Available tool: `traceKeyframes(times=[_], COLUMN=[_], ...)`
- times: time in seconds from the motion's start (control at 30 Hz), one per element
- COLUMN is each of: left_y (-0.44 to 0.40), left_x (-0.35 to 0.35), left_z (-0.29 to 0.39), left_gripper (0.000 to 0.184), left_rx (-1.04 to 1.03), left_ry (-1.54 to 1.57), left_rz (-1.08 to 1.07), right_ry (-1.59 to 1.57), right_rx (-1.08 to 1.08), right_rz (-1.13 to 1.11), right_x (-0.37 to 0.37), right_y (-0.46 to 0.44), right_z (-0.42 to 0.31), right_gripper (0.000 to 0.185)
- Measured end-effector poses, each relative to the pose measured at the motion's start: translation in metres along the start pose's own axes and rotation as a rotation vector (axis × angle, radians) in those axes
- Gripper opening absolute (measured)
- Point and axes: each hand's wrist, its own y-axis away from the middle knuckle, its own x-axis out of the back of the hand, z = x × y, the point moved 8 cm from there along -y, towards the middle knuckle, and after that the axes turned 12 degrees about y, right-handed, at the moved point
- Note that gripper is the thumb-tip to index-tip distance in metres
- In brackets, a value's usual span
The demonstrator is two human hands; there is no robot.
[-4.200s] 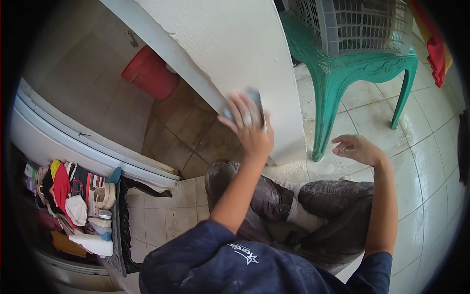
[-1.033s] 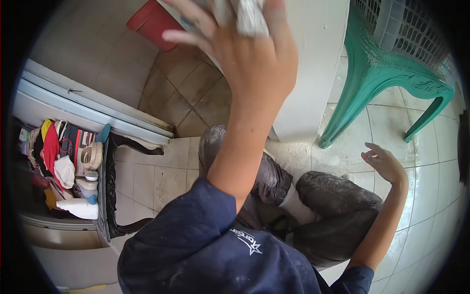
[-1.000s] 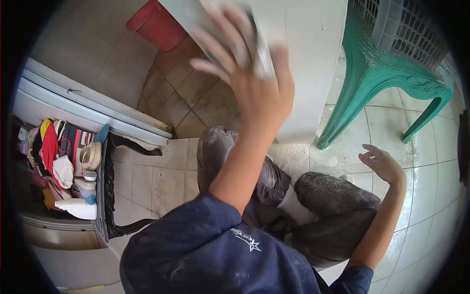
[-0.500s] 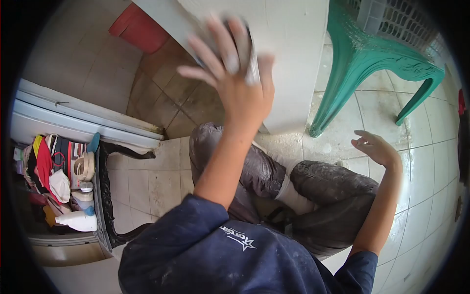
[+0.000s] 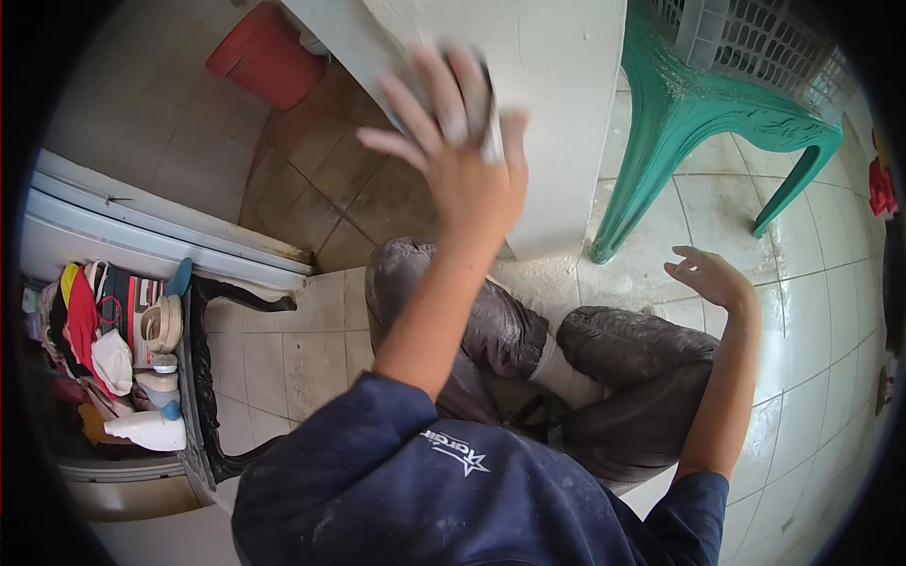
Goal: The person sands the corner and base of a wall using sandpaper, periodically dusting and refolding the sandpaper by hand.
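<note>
My left hand (image 5: 467,179) reaches up against the end of a white wall (image 5: 557,113), its back toward me and its fingers spread. Beneath the fingers is a flat, dark and whitish pad (image 5: 493,132), pressed between hand and wall. Motion blurs the fingertips, and the hand hides most of the pad, so its exact kind cannot be made out. My right hand (image 5: 713,278) hangs in the air above the floor by my knee, fingers loosely bent and apart, holding nothing.
To the right stands a green plastic chair (image 5: 661,123) with a grey crate (image 5: 755,52) on it. Behind the wall is a red bucket (image 5: 269,57). A dark carved frame (image 5: 198,377) borders shelved clothes and bottles at left. Pale dust marks the tiled floor (image 5: 698,217).
My left hand has slid slightly to the right and down along the wall with the pad. My right hand stays raised in nearly the same pose. The view has shifted a little.
</note>
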Motion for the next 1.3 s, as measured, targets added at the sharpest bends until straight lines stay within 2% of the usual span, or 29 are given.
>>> traceKeyframes(times=[0.03,0.1,0.13,0.2,0.23,0.37,0.43,0.5,0.57,0.63,0.7,0.8,0.83,0.9,0.93,1.0,1.07,1.1,1.13,1.2,1.27,1.3], left_y=[0.041,0.121,0.118,0.105,0.073,-0.049,-0.039,-0.003,0.075,0.150,0.214,0.249,0.226,0.171,0.144,0.099,0.080,0.072,0.071,0.080,0.097,0.106], left_x=[-0.023,-0.068,-0.069,-0.060,-0.045,0.025,0.017,-0.002,-0.046,-0.081,-0.088,-0.055,-0.048,-0.035,-0.030,-0.021,-0.017,-0.015,-0.017,-0.020,-0.027,-0.030], left_z=[-0.011,-0.028,-0.024,-0.022,-0.014,0.023,0.017,0.004,-0.016,-0.016,-0.002,0.046,0.051,0.064,0.067,0.069,0.080,0.082,0.087,0.088,0.077,0.070], left_gripper=[0.063,0.061,0.063,0.067,0.067,0.071,0.072,0.073,0.072,0.069,0.068,0.070,0.068,0.066,0.065,0.063,0.064,0.065,0.066,0.069,0.068,0.068], left_rx=[0.059,0.003,-0.038,-0.123,-0.100,-0.148,-0.091,-0.003,-0.002,0.069,0.244,-0.111,-0.032,0.131,0.130,0.115,0.057,0.024,-0.039,-0.163,-0.155,-0.152], left_ry=[0.002,-0.011,-0.070,-0.197,-0.177,-0.009,-0.050,-0.084,-0.152,-0.103,0.234,0.453,0.630,0.995,1.112,1.350,1.490,1.556,1.452,1.134,1.061,1.024], left_rz=[-0.042,-0.160,-0.190,-0.252,-0.245,-0.002,-0.059,-0.121,-0.192,-0.463,-0.678,-0.579,-0.601,-0.629,-0.583,-0.473,-0.373,-0.325,-0.425,-0.512,-0.472,-0.457], right_ry=[0.009,-0.005,-0.012,-0.042,-0.054,-0.067,-0.082,-0.165,-0.191,-0.191,-0.241,-0.290,-0.308,-0.303,-0.294,-0.425,-0.741,-0.975,-1.207,-1.433,-1.479,-1.477], right_rx=[-0.004,0.009,0.012,-0.010,-0.012,0.040,0.025,0.025,0.031,0.046,0.004,-0.020,-0.014,0.190,0.286,0.550,0.711,0.756,0.800,0.739,0.638,0.652], right_rz=[-0.004,-0.013,-0.018,-0.030,-0.045,0.016,0.056,-0.007,-0.023,-0.028,-0.019,0.000,-0.013,-0.091,-0.131,-0.372,-0.337,-0.192,-0.035,0.193,0.350,0.337], right_x=[-0.001,-0.004,-0.004,-0.007,-0.010,-0.003,-0.002,-0.004,-0.005,-0.005,-0.007,-0.006,-0.005,-0.016,-0.017,-0.023,-0.023,-0.018,-0.015,-0.033,-0.030,-0.046], right_y=[0.001,0.003,0.004,0.000,-0.001,-0.008,-0.009,-0.006,-0.004,-0.012,-0.007,-0.003,-0.001,-0.005,-0.001,0.029,0.040,0.045,0.051,0.041,0.051,0.047], right_z=[-0.001,-0.004,-0.003,0.002,0.002,0.001,0.011,0.013,0.009,0.010,0.012,0.008,0.003,-0.015,-0.022,-0.078,-0.116,-0.135,-0.146,-0.124,-0.133,-0.121], right_gripper=[0.070,0.069,0.069,0.068,0.067,0.069,0.073,0.075,0.077,0.078,0.082,0.086,0.085,0.084,0.084,0.086,0.089,0.088,0.087,0.058,0.044,0.042])
